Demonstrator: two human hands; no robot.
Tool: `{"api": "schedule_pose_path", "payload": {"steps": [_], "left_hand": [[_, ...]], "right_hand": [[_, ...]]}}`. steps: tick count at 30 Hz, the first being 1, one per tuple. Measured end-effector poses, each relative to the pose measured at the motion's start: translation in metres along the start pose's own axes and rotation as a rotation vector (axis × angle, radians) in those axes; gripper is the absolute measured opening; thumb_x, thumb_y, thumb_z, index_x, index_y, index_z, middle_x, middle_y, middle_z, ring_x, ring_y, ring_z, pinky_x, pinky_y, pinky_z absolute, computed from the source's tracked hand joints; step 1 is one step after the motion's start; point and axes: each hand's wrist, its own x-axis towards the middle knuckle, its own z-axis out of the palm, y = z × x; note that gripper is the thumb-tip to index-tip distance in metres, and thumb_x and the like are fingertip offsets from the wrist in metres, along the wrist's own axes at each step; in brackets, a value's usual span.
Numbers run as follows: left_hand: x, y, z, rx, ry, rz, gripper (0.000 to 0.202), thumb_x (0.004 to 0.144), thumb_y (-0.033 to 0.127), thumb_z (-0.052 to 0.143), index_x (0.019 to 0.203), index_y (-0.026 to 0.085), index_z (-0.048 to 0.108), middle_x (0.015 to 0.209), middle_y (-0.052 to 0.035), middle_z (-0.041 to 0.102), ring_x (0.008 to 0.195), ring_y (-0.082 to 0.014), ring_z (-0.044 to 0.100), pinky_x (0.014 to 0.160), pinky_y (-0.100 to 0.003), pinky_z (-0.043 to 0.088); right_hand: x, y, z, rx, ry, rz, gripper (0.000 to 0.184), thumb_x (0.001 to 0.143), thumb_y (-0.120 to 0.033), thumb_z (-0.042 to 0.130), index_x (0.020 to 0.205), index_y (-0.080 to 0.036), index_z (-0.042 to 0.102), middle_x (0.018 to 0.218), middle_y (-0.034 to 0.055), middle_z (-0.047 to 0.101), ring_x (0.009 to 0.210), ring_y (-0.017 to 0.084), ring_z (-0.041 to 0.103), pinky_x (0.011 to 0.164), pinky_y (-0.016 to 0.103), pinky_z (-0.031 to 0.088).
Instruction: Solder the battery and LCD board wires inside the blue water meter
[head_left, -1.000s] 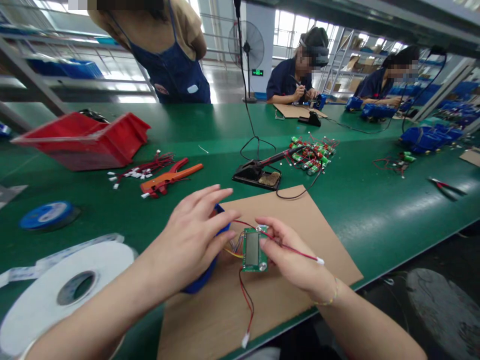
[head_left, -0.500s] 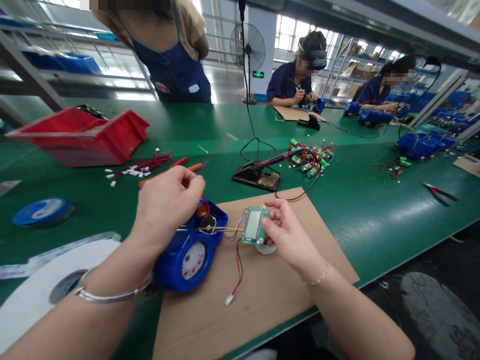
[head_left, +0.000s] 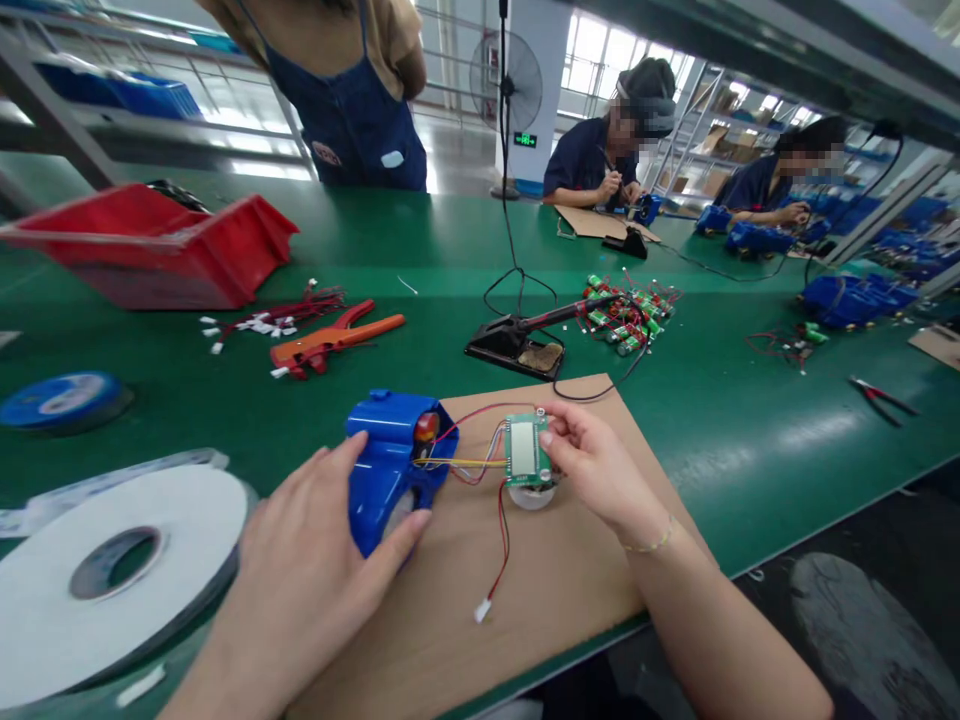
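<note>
My left hand (head_left: 315, 540) is spread round the near-left side of a blue plastic housing (head_left: 390, 430), thumb across its front and fingers along its side. The round dial on the housing is mostly covered by my thumb. Between thumb and fingers, my right hand (head_left: 592, 460) pinches the right edge of a green circuit board (head_left: 527, 450) with a grey display. Red, yellow and white wires (head_left: 472, 463) run from the board into the housing's opening. A red-and-black lead with a white connector (head_left: 482, 609) hangs onto the cardboard (head_left: 570, 580). Under the board sits a small white round piece (head_left: 531, 497).
Behind the cardboard stands a soldering iron in its stand (head_left: 517, 345). Orange wire strippers (head_left: 337, 338), connector leads (head_left: 262, 322), a red bin (head_left: 157, 250) and a white tape reel (head_left: 45, 600) lie leftward. Green cells (head_left: 630, 315) and pliers (head_left: 881, 395) are rightward. Co-workers sit across.
My left hand has come down from above the housing and now grips its side. The housing has turned, and a red wire stretches to the board. My right hand still holds the board, slightly further right.
</note>
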Motion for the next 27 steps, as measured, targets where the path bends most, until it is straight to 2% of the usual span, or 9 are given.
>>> {"api": "schedule_pose_path", "payload": {"steps": [3, 7, 10, 13, 17, 22, 27], "left_hand": [[-0.011, 0.005, 0.015, 0.129, 0.052, 0.142, 0.054, 0.093, 0.047, 0.047, 0.131, 0.009, 0.045, 0.118, -0.0261, 0.061, 0.107, -0.0456, 0.060, 0.098, -0.066, 0.041], [-0.004, 0.010, 0.027, 0.137, 0.073, 0.235, 0.044, 0.093, 0.040, 0.051, 0.128, 0.015, 0.044, 0.121, -0.0214, 0.061, 0.113, -0.0413, 0.058, 0.107, -0.062, 0.034], [0.005, 0.014, 0.032, 0.160, 0.071, 0.251, 0.040, 0.093, 0.037, 0.053, 0.124, 0.012, 0.047, 0.122, -0.0225, 0.059, 0.114, -0.0410, 0.057, 0.108, -0.062, 0.034], [0.014, 0.015, 0.035, 0.191, 0.050, 0.264, 0.035, 0.094, 0.038, 0.050, 0.116, 0.011, 0.054, 0.120, -0.0231, 0.059, 0.110, -0.0433, 0.057, 0.102, -0.065, 0.037], [0.024, 0.008, 0.035, 0.210, 0.006, 0.315, 0.032, 0.094, 0.039, 0.048, 0.113, 0.014, 0.056, 0.122, -0.0223, 0.058, 0.108, -0.0428, 0.057, 0.097, -0.063, 0.041], [0.028, 0.000, 0.032, 0.168, 0.002, 0.361, 0.029, 0.096, 0.037, 0.048, 0.113, 0.015, 0.054, 0.121, -0.0194, 0.059, 0.111, -0.0374, 0.056, 0.103, -0.061, 0.039], [0.027, -0.003, 0.033, 0.139, -0.001, 0.411, 0.030, 0.096, 0.037, 0.047, 0.112, 0.014, 0.056, 0.119, -0.0197, 0.061, 0.110, -0.0382, 0.057, 0.103, -0.064, 0.037]], "right_hand": [[0.004, -0.001, -0.008, -0.065, 0.005, -0.018, 0.035, 0.085, -0.025, 0.054, 0.118, -0.016, 0.063, 0.085, 0.0022, 0.061, 0.073, 0.015, 0.057, 0.068, 0.028, 0.046], [0.004, 0.003, -0.017, -0.149, 0.016, -0.021, 0.038, 0.088, -0.023, 0.053, 0.124, -0.017, 0.063, 0.103, 0.0067, 0.068, 0.093, 0.019, 0.062, 0.084, 0.034, 0.049], [0.004, 0.010, -0.018, -0.192, 0.032, -0.029, 0.036, 0.090, -0.022, 0.051, 0.123, -0.017, 0.064, 0.115, 0.0096, 0.067, 0.105, 0.022, 0.060, 0.093, 0.039, 0.047], [0.004, 0.019, -0.013, -0.200, 0.050, -0.028, 0.035, 0.091, -0.022, 0.050, 0.122, -0.016, 0.064, 0.118, 0.0111, 0.064, 0.108, 0.022, 0.058, 0.097, 0.039, 0.045], [0.005, 0.023, -0.006, -0.136, 0.020, 0.031, 0.038, 0.091, -0.025, 0.049, 0.127, -0.017, 0.058, 0.120, 0.0109, 0.063, 0.104, 0.020, 0.060, 0.089, 0.035, 0.049], [-0.002, 0.021, 0.004, -0.019, -0.084, 0.137, 0.035, 0.090, -0.028, 0.050, 0.121, -0.014, 0.059, 0.091, 0.0061, 0.065, 0.073, 0.015, 0.060, 0.062, 0.026, 0.048], [-0.015, 0.027, 0.019, 0.006, 0.024, 0.153, 0.036, 0.090, -0.031, 0.050, 0.122, -0.017, 0.057, 0.094, 0.0057, 0.062, 0.080, 0.017, 0.058, 0.068, 0.028, 0.045]]}}
